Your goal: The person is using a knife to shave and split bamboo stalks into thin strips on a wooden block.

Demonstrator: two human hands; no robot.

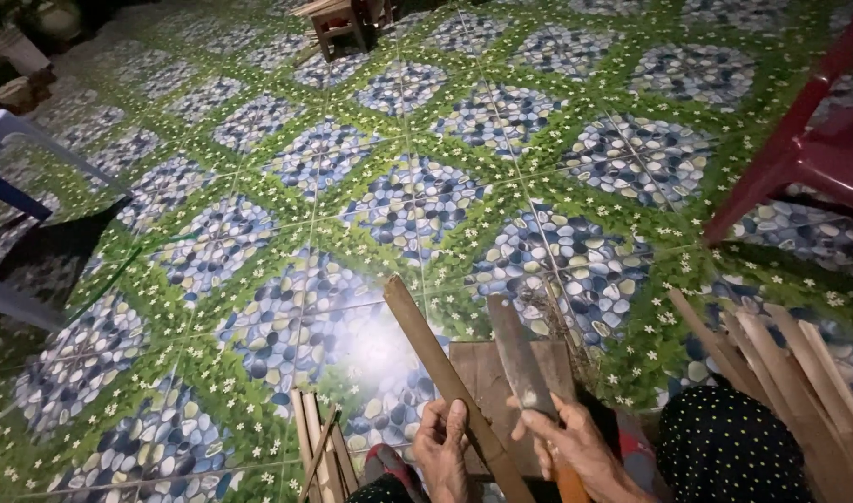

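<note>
My left hand [445,449] grips a long brown bamboo stick [425,340] that slants up and to the left from the bottom of the view. My right hand [575,445] holds a broad, dark knife [517,354] by its orange handle, blade pointing up, just right of the stick. Both hands are over a flat wooden board [482,373] lying on the floor. The knife blade and the stick are apart.
Split bamboo strips [780,373] lie at the right by my dark dotted knee [724,447]; a few shorter strips [319,447] lie at the left. A red plastic chair [799,149] stands at the right, a small wooden stool [338,23] far back, and grey table legs [17,130] at the left on patterned tile.
</note>
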